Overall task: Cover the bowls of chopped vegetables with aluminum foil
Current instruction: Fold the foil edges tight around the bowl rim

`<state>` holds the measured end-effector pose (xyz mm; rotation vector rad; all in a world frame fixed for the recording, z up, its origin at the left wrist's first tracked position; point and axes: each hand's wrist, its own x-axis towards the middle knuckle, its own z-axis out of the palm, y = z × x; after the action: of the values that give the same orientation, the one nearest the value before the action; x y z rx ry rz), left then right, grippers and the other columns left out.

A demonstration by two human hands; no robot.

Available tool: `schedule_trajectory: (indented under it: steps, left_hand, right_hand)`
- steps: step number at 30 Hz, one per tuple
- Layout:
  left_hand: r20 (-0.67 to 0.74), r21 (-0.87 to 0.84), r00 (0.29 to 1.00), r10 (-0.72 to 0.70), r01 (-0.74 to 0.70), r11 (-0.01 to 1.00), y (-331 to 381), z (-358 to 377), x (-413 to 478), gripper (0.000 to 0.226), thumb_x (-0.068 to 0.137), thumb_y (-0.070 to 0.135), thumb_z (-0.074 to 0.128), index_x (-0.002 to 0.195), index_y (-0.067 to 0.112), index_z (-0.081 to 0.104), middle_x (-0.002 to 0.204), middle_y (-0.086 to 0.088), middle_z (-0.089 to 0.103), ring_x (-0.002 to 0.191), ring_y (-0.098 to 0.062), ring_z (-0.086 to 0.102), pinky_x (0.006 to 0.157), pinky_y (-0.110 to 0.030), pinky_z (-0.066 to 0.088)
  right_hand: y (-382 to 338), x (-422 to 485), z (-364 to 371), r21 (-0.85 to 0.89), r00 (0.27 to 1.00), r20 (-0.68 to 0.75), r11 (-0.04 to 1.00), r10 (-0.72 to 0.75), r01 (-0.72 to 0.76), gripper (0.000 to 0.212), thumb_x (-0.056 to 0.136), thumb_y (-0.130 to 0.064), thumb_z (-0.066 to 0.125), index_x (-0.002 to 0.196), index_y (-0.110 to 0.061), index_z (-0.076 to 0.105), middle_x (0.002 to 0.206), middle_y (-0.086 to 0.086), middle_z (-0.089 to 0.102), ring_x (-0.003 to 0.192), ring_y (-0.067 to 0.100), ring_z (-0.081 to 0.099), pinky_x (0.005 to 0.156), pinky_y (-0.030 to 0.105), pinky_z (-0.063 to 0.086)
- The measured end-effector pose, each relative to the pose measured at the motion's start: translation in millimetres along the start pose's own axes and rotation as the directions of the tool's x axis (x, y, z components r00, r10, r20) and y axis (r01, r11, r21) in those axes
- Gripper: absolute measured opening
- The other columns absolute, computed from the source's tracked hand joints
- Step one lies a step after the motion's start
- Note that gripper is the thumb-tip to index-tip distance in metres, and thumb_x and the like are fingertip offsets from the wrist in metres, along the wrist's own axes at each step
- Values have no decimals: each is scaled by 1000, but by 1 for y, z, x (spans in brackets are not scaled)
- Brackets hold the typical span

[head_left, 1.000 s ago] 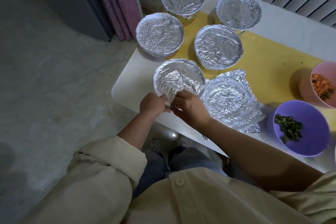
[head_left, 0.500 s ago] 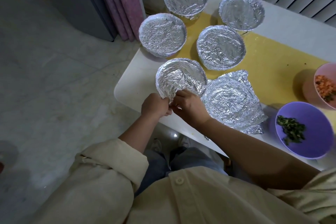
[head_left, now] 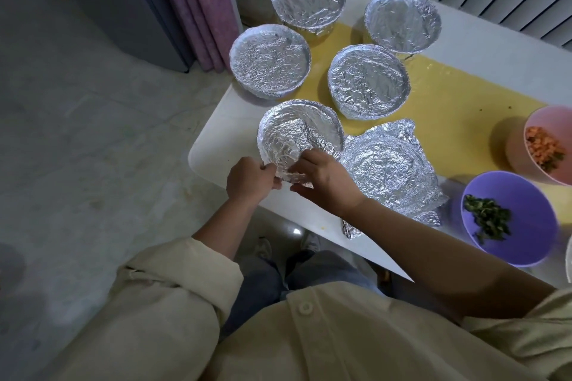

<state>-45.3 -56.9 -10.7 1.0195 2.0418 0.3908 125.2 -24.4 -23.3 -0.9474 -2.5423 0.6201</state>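
Observation:
A foil-covered bowl sits at the table's near left corner. My left hand and my right hand both pinch the crumpled foil at its near rim. To its right lies a bowl under loose foil whose corners stick out. Several tightly covered bowls stand behind, among them one at the left and one in the middle. A purple bowl with chopped greens and a pink bowl with orange bits stand uncovered at the right.
The white table carries a yellow mat. A pink curtain and a grey cabinet stand beyond the table's left end. A small foil scrap lies near the front edge. Grey floor spreads to the left.
Both hands stay at the near rim of the same bowl, shifting slightly along the foil edge. The camera has moved a little; the bowls have not moved.

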Motion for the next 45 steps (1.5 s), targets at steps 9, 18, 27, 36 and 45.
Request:
schedule_trajectory:
  steps: [9, 18, 27, 36, 45]
  left_hand:
    - [-65, 71, 997, -40, 45, 996, 1, 4, -11, 57, 96, 51, 42, 62, 14, 68, 60, 3, 71, 63, -15, 69, 74, -29, 51]
    - [-23, 91, 999, -27, 29, 995, 15, 7, -17, 34, 98, 26, 42, 79, 5, 61, 57, -3, 63, 59, -21, 69, 70, -30, 49]
    - [-7, 45, 997, -72, 72, 996, 14, 4, -12, 38, 100, 25, 37, 90, 1, 65, 66, -5, 67, 56, -19, 68, 76, -33, 53]
    - [-211, -360, 952, -224, 138, 923, 12, 14, -24, 23, 83, 39, 74, 74, 18, 72, 68, 1, 72, 64, -22, 72, 81, -42, 60]
    - [-150, -482, 931, -334, 226, 846, 18, 7, -18, 29, 81, 18, 76, 56, 20, 63, 61, -4, 70, 60, -25, 72, 77, -43, 62]
  right_hand:
    - [-6, 1, 0, -101, 996, -67, 994, -51, 44, 23, 68, 10, 68, 56, -4, 54, 62, 10, 52, 57, 28, 50, 48, 36, 45]
    - [-10, 2, 1, -133, 997, -70, 990, -46, 36, 25, 70, 8, 71, 56, -4, 55, 62, 9, 50, 57, 28, 51, 48, 32, 43]
    - [-14, 2, 0, -132, 995, -95, 991, -22, 9, 24, 67, 7, 74, 56, -5, 57, 61, 8, 52, 57, 27, 52, 50, 27, 39]
    - [-21, 9, 9, -101, 989, -128, 991, 77, -90, 17, 67, 1, 74, 59, -8, 61, 62, 7, 54, 59, 29, 55, 46, 30, 43]
    - [-22, 13, 13, -97, 990, -108, 990, 91, -102, 12, 69, -2, 66, 59, -7, 62, 62, 8, 54, 58, 29, 55, 46, 30, 45]
